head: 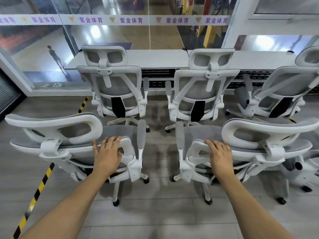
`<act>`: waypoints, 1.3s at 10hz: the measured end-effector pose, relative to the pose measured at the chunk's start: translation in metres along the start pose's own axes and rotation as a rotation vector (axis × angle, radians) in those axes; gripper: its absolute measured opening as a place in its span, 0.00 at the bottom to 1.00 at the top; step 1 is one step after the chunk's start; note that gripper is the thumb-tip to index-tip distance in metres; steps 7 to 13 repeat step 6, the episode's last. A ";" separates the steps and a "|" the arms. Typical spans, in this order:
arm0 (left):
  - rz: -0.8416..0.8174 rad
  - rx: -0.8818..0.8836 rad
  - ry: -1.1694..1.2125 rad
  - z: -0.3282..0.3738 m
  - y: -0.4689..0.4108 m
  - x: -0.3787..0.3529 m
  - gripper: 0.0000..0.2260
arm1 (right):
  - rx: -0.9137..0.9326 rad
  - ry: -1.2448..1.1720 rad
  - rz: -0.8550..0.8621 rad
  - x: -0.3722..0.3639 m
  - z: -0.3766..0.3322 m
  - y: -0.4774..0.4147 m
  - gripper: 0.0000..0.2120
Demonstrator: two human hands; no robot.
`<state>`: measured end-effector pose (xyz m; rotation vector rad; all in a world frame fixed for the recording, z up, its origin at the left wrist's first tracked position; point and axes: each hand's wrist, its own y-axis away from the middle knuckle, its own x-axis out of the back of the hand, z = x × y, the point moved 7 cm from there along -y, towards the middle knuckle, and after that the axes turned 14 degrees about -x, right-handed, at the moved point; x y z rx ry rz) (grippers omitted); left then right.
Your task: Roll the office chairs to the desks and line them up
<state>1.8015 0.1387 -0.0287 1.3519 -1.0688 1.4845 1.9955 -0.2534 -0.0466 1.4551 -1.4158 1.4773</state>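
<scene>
Two white-framed office chairs with grey mesh stand side by side just in front of me, backs toward me. My left hand lies over the top right corner of the left chair's backrest, fingers curled over its edge. My right hand grips the top left corner of the right chair's backrest in the same way. Beyond them, three matching chairs, left, middle and right, face the long white desk; the rightmost one is turned at an angle.
A glass wall with a printed band runs behind the desk. Yellow-black hazard tape crosses the grey floor on the left. Part of another chair's base shows at the far right. A narrow floor gap separates the two near chairs.
</scene>
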 end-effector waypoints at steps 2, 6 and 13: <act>-0.088 -0.021 -0.006 0.010 0.011 0.004 0.28 | 0.002 -0.012 -0.065 0.005 -0.004 0.000 0.31; 0.172 -0.295 0.322 0.151 0.073 0.056 0.14 | -0.225 -0.333 -0.045 0.114 -0.002 0.096 0.22; 0.172 -0.295 0.322 0.151 0.073 0.056 0.14 | -0.225 -0.333 -0.045 0.114 -0.002 0.096 0.22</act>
